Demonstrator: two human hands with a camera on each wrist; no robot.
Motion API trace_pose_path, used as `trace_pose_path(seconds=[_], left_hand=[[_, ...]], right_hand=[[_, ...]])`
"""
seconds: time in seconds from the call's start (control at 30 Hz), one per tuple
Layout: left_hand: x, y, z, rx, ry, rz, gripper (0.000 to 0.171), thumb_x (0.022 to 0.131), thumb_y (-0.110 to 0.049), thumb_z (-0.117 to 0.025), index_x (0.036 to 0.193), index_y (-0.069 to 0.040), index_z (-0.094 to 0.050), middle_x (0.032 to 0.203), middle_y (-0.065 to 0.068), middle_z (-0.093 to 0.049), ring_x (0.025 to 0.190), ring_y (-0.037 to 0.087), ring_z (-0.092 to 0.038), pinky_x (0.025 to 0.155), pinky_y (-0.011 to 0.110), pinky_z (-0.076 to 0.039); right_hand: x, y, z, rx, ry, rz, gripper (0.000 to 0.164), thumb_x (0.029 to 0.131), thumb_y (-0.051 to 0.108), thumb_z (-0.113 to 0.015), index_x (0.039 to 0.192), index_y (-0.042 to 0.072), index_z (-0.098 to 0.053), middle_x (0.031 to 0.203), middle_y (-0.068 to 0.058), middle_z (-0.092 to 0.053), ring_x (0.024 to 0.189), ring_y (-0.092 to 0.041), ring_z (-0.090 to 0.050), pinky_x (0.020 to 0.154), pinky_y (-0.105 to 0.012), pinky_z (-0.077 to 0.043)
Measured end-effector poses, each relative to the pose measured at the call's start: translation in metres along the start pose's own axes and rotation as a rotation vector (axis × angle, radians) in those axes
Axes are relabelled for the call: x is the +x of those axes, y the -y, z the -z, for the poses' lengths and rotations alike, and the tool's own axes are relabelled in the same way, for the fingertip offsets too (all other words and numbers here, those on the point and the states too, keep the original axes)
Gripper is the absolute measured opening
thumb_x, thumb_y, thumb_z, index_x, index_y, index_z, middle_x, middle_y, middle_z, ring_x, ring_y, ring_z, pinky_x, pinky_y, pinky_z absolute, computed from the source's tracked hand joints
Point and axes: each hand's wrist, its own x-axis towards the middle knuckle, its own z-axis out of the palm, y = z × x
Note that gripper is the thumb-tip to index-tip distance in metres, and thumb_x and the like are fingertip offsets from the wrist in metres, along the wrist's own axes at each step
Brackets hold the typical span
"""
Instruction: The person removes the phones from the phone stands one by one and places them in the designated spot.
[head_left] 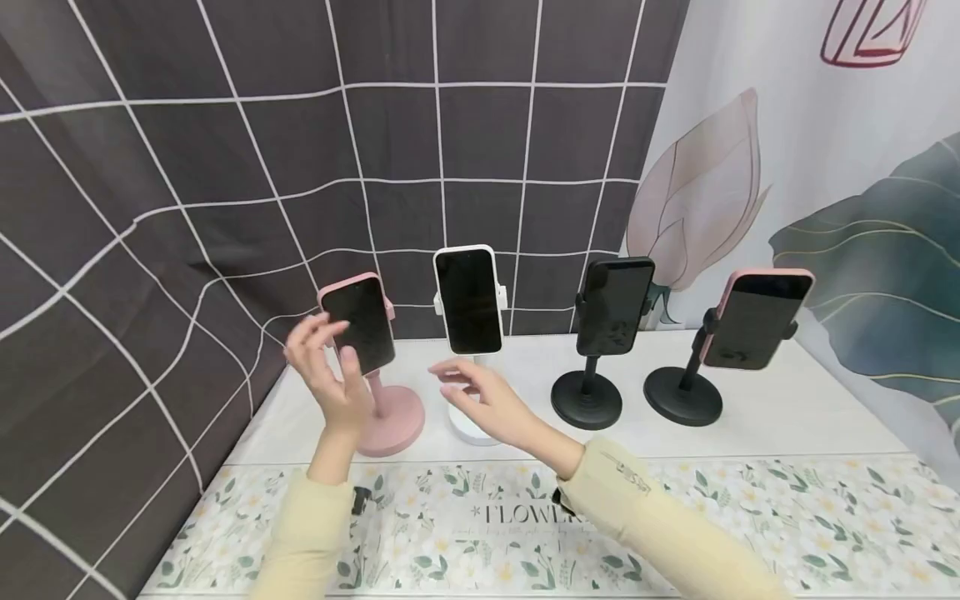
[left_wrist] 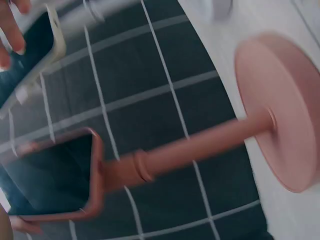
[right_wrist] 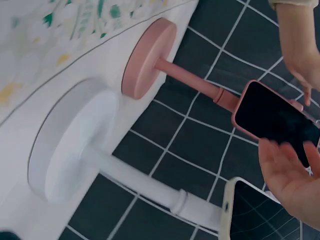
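A smartphone in a pink case (head_left: pixel 362 321) sits tilted in a pink phone stand (head_left: pixel 397 421) at the left. My left hand (head_left: pixel 333 375) is raised in front of its left edge, fingers spread and holding nothing. Beside it, a white-cased smartphone (head_left: pixel 468 300) stands nearly upright in a white phone stand (head_left: pixel 459 427). My right hand (head_left: pixel 487 400) hovers before the white stand's post, just below that phone, fingers loosely extended. The right wrist view shows the right hand's fingers (right_wrist: pixel 275 160) overlapping the pink phone's lower edge, with the left hand (right_wrist: pixel 302 60) beyond it.
To the right, a black phone stand (head_left: pixel 587 404) holds a dark smartphone (head_left: pixel 615 304). Another black stand (head_left: pixel 682 400) holds a pink-cased smartphone (head_left: pixel 759 321) tilted sideways. A floral cloth (head_left: pixel 450 542) covers the table's front; a dark grid curtain (head_left: pixel 480 133) hangs behind.
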Motion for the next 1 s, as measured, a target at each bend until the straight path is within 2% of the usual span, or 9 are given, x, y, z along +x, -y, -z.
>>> trace_pose_path(seconds=[0.1,0.17,0.3,0.4,0.47,0.63,0.73,0.9,1.0], left_hand=[[0.008,0.012,-0.002,0.001,-0.038,0.128,0.044,0.09,-0.036,-0.046,0.103,0.006,-0.047,0.123,0.019,-0.044,0.12,0.019,-0.037,0.1,0.031,-0.024],[0.011,0.019,-0.002,-0.032,-0.051,0.217,0.044,0.089,-0.033,-0.044,0.113,0.004,-0.042,0.132,0.019,-0.039,0.124,0.019,-0.035,0.102,0.03,-0.024],[0.013,0.024,-0.003,-0.096,-0.059,0.337,0.043,0.097,-0.028,-0.036,0.127,0.003,-0.035,0.14,0.018,-0.035,0.132,0.02,-0.033,0.111,0.029,-0.023],[0.012,0.024,-0.004,-0.121,-0.068,0.377,0.036,0.1,-0.015,-0.03,0.129,0.005,-0.035,0.142,0.02,-0.034,0.138,0.023,-0.03,0.115,0.03,-0.021],[0.012,0.023,-0.006,-0.132,-0.079,0.406,0.034,0.1,-0.009,-0.027,0.129,0.005,-0.036,0.143,0.02,-0.034,0.14,0.024,-0.028,0.116,0.028,-0.019],[0.009,0.023,-0.011,-0.168,-0.107,0.476,0.035,0.102,-0.018,-0.028,0.13,0.0,-0.04,0.146,0.017,-0.033,0.139,0.022,-0.028,0.115,0.032,-0.023],[0.008,0.023,-0.014,-0.168,-0.117,0.513,0.036,0.102,-0.018,-0.027,0.129,-0.001,-0.043,0.145,0.015,-0.034,0.137,0.023,-0.031,0.113,0.034,-0.027],[0.008,0.021,-0.015,-0.144,-0.12,0.528,0.034,0.1,-0.008,-0.027,0.13,0.002,-0.04,0.142,0.015,-0.036,0.135,0.021,-0.034,0.112,0.033,-0.03],[0.008,0.019,-0.015,-0.096,-0.092,0.529,0.034,0.1,-0.006,-0.028,0.131,0.002,-0.039,0.141,0.014,-0.037,0.133,0.014,-0.034,0.111,0.032,-0.031]], right_hand=[[0.012,-0.004,-0.006,0.071,-0.067,-0.028,0.032,0.097,0.011,-0.049,0.128,0.002,-0.05,0.132,-0.016,-0.055,0.123,-0.029,-0.054,0.093,-0.037,-0.05],[0.02,-0.007,-0.01,0.087,-0.1,-0.042,0.033,0.098,0.012,-0.048,0.129,0.002,-0.05,0.133,-0.016,-0.055,0.124,-0.029,-0.052,0.095,-0.04,-0.048],[0.036,-0.012,-0.019,0.062,-0.09,-0.053,0.032,0.098,0.013,-0.045,0.127,0.001,-0.053,0.129,-0.017,-0.058,0.122,-0.028,-0.054,0.096,-0.041,-0.048],[0.047,-0.015,-0.027,0.059,-0.055,-0.06,0.034,0.099,0.012,-0.043,0.13,0.0,-0.051,0.133,-0.016,-0.055,0.124,-0.028,-0.052,0.1,-0.038,-0.046],[0.054,-0.015,-0.034,0.116,-0.059,-0.059,0.037,0.1,0.011,-0.041,0.134,-0.001,-0.045,0.139,-0.017,-0.049,0.13,-0.028,-0.047,0.105,-0.035,-0.041],[0.07,-0.012,-0.047,0.292,-0.151,-0.053,0.043,0.101,0.01,-0.036,0.142,-0.002,-0.032,0.148,-0.019,-0.034,0.139,-0.03,-0.033,0.113,-0.034,-0.03],[0.08,-0.009,-0.051,0.336,-0.198,-0.073,0.044,0.102,0.012,-0.033,0.145,0.001,-0.028,0.15,-0.019,-0.031,0.14,-0.031,-0.031,0.113,-0.036,-0.029],[0.097,-0.008,-0.05,0.447,-0.267,-0.05,0.045,0.1,0.003,-0.034,0.144,-0.001,-0.027,0.149,-0.024,-0.031,0.141,-0.032,-0.029,0.114,-0.038,-0.027],[0.101,-0.008,-0.047,0.504,-0.259,-0.066,0.046,0.099,-0.001,-0.034,0.144,-0.001,-0.029,0.148,-0.024,-0.032,0.139,-0.034,-0.031,0.11,-0.043,-0.033]])
